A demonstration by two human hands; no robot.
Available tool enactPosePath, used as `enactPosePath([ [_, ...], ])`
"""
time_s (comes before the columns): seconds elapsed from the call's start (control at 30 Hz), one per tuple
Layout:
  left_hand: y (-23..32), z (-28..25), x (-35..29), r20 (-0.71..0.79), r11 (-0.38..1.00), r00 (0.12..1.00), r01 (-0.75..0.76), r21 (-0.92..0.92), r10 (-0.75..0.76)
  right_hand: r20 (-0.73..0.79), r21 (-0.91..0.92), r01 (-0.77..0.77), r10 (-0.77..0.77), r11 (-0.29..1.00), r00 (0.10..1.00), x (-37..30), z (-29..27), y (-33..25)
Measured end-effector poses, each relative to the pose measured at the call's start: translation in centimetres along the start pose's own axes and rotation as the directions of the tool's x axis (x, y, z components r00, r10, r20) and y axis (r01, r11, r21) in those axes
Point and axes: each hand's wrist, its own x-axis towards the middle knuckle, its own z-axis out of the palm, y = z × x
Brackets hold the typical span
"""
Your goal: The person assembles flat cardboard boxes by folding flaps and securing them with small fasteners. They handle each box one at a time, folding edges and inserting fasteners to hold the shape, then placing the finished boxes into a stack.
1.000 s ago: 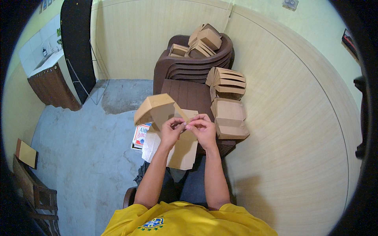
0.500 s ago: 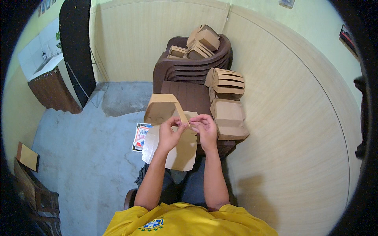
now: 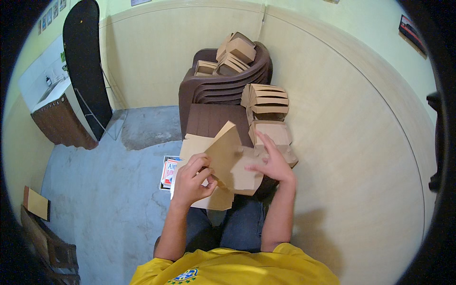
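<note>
A partly folded brown cardboard box [image 3: 225,154] is held over my lap, one panel standing up and another spread to the right. My left hand [image 3: 192,179] pinches its near left edge, fingers curled. My right hand [image 3: 276,164] is open at the box's right side, thumb and fingers spread; whether the fingertips touch the cardboard I cannot tell. Beneath the box lie flat cardboard blanks [image 3: 216,200], partly covered by it and by my left hand.
A stack of brown plastic chairs [image 3: 190,92] stands ahead, with folded boxes [image 3: 237,50] on top. More boxes [image 3: 268,99] sit along its right side by the wood-panelled wall [image 3: 351,142]. A printed carton [image 3: 167,175] is left of my lap. A curtained sink [image 3: 61,114] stands far left.
The box has turned and swung right, its upright panel now facing right. My left hand moved slightly left and down, keeping its grip. My right hand let go, moved right and spread its fingers.
</note>
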Motion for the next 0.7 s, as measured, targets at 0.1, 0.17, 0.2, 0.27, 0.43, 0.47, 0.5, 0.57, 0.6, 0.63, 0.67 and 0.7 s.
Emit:
enactPosePath([
  [0.1,-0.7,1.5,-1.0,-0.172,0.981,0.969,-0.159,0.111,0.177,-0.331,-0.086,-0.119,0.085,0.989,0.94,0.7,2.2,1.3],
  [0.17,-1.0,2.0,-1.9,-0.251,0.96,0.935,-0.209,0.187,0.252,-0.528,-0.203,-0.167,0.036,0.965,0.849,0.9,3.2,2.1],
  [0.2,-1.0,2.3,-2.3,-0.282,0.952,0.919,-0.217,0.217,0.274,-0.603,-0.261,-0.209,0.01,0.942,0.798,1.0,3.5,2.3],
  [0.27,-0.8,2.4,-3.1,-0.334,0.938,0.899,-0.189,0.291,0.285,-0.656,-0.047,-0.262,0.168,0.964,0.736,0.7,3.7,2.3],
  [0.43,0.0,2.7,-2.9,-0.339,0.962,0.937,0.016,0.272,0.081,-0.047,0.947,-0.086,0.398,0.309,0.916,-0.4,4.9,1.6],
  [0.47,0.2,2.6,-2.5,-0.302,0.964,0.953,0.087,0.252,-0.007,-0.104,0.867,-0.075,0.326,0.492,0.94,-0.4,5.2,1.4],
  [0.5,0.3,2.3,-2.2,-0.3,0.947,0.917,0.304,0.103,-0.261,-0.144,0.811,-0.07,0.315,0.58,0.938,-0.2,5.4,1.2],
  [0.57,-0.2,1.0,-1.6,-0.16,0.728,0.71,0.668,-0.158,-0.686,-0.213,0.676,-0.094,0.316,0.731,0.924,0.1,5.8,0.7],
  [0.6,-1.1,0.1,-1.4,-0.119,0.671,0.66,0.732,-0.116,-0.741,-0.241,0.558,-0.059,0.23,0.828,0.943,0.1,5.7,0.5],
  [0.63,-2.0,-0.5,-1.1,-0.059,0.675,0.672,0.735,-0.071,-0.738,-0.213,0.551,-0.055,0.203,0.833,0.956,0.0,5.6,0.1],
  [0.67,-3.1,-1.0,-1.1,-0.017,0.691,0.691,0.722,-0.024,-0.723,-0.171,0.535,-0.074,0.194,0.842,0.966,0.1,5.5,-0.4],
  [0.7,-4.2,-1.7,-1.5,-0.007,0.747,0.747,0.665,0.002,-0.665,-0.133,0.515,-0.112,0.208,0.85,0.969,-0.1,5.5,-0.9],
])
